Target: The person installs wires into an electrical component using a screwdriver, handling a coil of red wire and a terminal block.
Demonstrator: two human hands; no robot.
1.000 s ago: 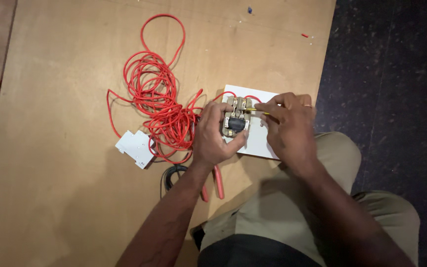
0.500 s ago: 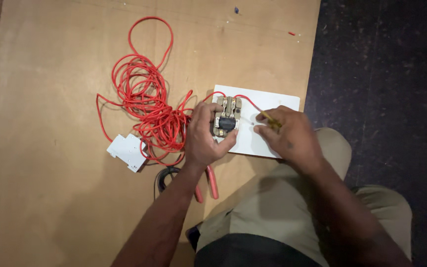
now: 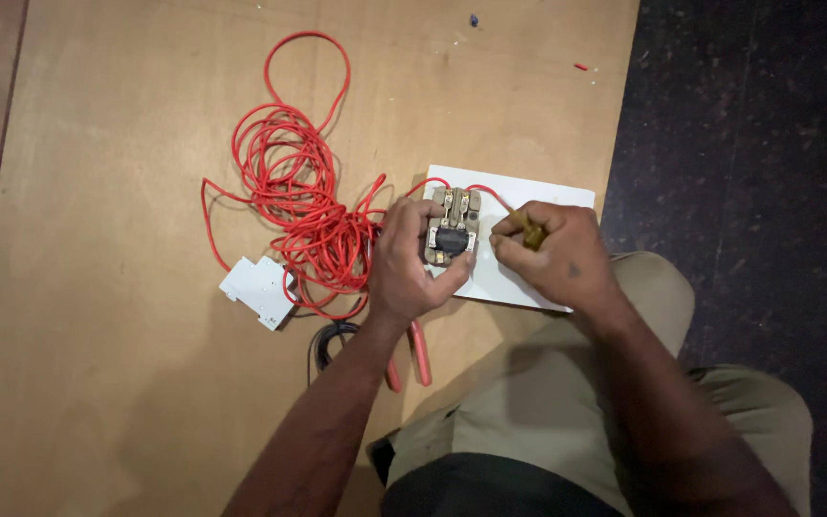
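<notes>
Two hands meet: left hand [image 3: 412, 263] grips switch unit [image 3: 452, 225], right hand [image 3: 552, 254] just beside.

I see no package, sign or screen on the plywood in front of me. The only thing close to a label is a small dark patch on the face of the electrical component [image 3: 451, 230] that my left hand [image 3: 413, 263] steadies on the white board [image 3: 528, 239]; it is too small to make out further.
</notes>
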